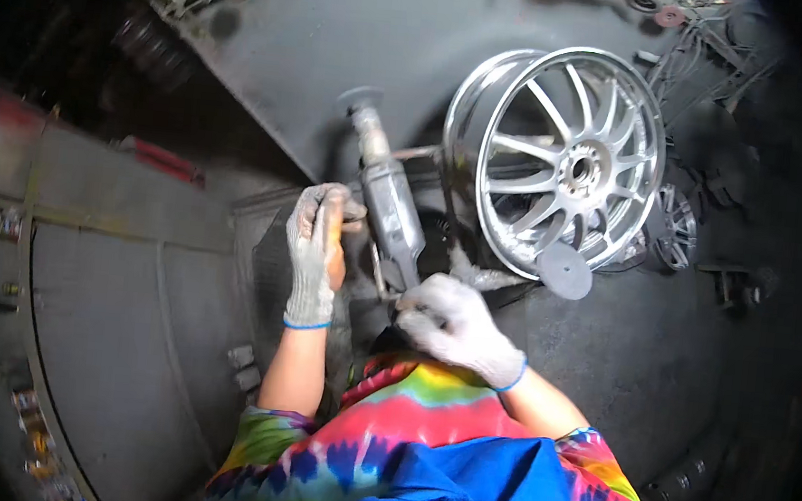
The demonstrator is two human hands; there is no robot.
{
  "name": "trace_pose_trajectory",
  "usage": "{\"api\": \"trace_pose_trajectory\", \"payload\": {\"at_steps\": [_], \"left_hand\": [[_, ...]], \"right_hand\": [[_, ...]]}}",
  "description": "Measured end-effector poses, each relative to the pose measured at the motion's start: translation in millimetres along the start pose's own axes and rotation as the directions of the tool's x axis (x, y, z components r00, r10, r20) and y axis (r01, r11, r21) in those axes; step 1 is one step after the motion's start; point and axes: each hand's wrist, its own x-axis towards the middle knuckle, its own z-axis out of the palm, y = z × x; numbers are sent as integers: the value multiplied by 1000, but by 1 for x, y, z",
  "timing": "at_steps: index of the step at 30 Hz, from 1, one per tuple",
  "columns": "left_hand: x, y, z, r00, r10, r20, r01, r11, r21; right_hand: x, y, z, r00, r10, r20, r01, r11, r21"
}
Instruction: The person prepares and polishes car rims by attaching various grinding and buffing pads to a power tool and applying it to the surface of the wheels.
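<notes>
A grey cylindrical power tool (393,210) stands in front of me, its narrow neck pointing away and a dark round disc (361,99) at its far end. Left of its body, my left hand (313,248), in a pale, soiled knit glove, is raised with curled fingers. An orange-brown strip runs along its palm; whether this is held or part of the glove, I cannot tell. My right hand (459,327), also gloved, has its fingers bent at the tool's near end. Whatever they grip there is hidden.
A silver multi-spoke wheel rim (571,165) stands just right of the tool. A grey disc (564,271) overlaps its lower edge. Another rim (678,229) lies behind it at the right. Grey panels (109,311) stand at the left, and cables (714,54) gather at the far right.
</notes>
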Motion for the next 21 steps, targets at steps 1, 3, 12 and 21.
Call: {"api": "trace_pose_trajectory", "payload": {"at_steps": [1,3,12,21], "left_hand": [[23,-30,-12,996,-84,-6,84,995,-57],[84,-118,-63,954,-293,60,299,938,-173],[184,-188,-23,866,-495,61,390,748,537],[208,-215,2,632,-742,224,758,651,19]], "right_hand": [[0,16,10,999,-29,38,31,998,-63],[0,31,21,995,-5,99,19,991,-134],[27,50,-5,985,132,-111,-159,945,-287],[37,62,-3,958,231,-169,-263,943,-204]]}}
